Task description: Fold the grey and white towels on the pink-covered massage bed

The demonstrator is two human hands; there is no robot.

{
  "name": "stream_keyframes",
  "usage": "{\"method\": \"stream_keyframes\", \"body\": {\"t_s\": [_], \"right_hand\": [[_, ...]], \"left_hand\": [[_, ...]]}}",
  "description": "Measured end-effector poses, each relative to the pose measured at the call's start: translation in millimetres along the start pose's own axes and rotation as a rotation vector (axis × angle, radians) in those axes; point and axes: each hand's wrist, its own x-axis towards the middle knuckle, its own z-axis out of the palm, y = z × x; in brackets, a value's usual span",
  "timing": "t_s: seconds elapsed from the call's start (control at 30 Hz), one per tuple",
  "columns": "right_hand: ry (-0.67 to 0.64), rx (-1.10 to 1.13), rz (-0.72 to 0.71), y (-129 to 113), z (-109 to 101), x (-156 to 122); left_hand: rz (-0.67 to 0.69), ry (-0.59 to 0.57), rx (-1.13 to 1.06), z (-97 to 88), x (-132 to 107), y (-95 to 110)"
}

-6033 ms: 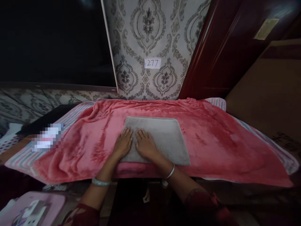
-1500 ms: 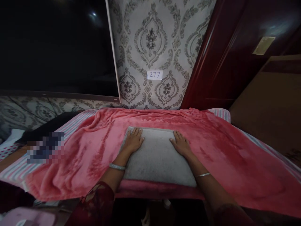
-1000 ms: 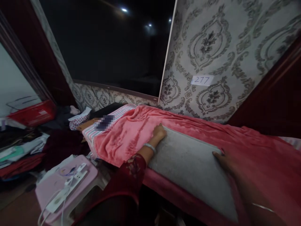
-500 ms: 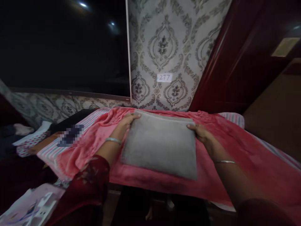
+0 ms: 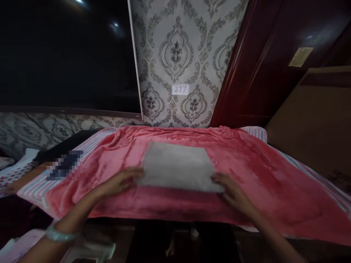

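A grey, flat piece that looks like folded cloth point(image 5: 178, 166) is over the pink plush blanket point(image 5: 170, 206). My left hand point(image 5: 123, 180) has its fingers at the cloth's left edge, close to the near corner. On the opposite side, my right hand point(image 5: 229, 188) grips the near right corner between thumb and fingers. Both hands are somewhat blurred, and the left thumb is hard to make out. Whether the cloth fully rests on the blanket or is held slightly above it, I cannot tell.
Under the blanket shows a striped sheet point(image 5: 94, 142). A pixelated dark object point(image 5: 65, 166) lies at the left. Behind are a large black screen point(image 5: 68, 54) and patterned wallpaper with a "277" label point(image 5: 180, 89). A cardboard box point(image 5: 315, 120) stands at the right.
The grey cloth has come down and nearer, and now lies flatter. Both hands have shifted from its upper corners to its near corners. The view has turned slightly right.
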Motion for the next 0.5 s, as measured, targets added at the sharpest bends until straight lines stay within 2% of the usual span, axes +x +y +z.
{"method": "stream_keyframes", "body": {"t_s": [0.07, 0.13, 0.2, 0.27, 0.3, 0.4, 0.5], "right_hand": [[-0.1, 0.004, 0.1, 10.6, 10.6, -36.6], [-0.071, -0.005, 0.213, 13.0, 9.6, -42.1], [0.029, -0.039, 0.31, 5.1, 8.7, -17.6], [0.089, -0.095, 0.366, -12.8, 19.6, 25.9], [0.066, -0.122, 0.36, -24.4, 30.8, 50.0], [-0.141, -0.235, 0.291, -59.5, 80.0, 110.5], [-0.307, -0.365, 0.29, -80.8, 128.1, 133.8]], "left_hand": [[-0.044, -0.044, 0.021, 4.2, -23.3, -16.1], [-0.075, -0.068, 0.04, 6.8, -30.9, -26.3], [-0.098, -0.079, 0.053, 13.1, -24.2, -30.3], [-0.084, -0.099, 0.064, 27.6, -7.5, -27.0], [-0.057, -0.128, 0.085, 38.2, 2.6, -22.5], [0.03, -0.261, 0.267, 78.0, 26.1, -2.5], [0.047, -0.347, 0.496, 112.4, 25.8, 11.6]]}}
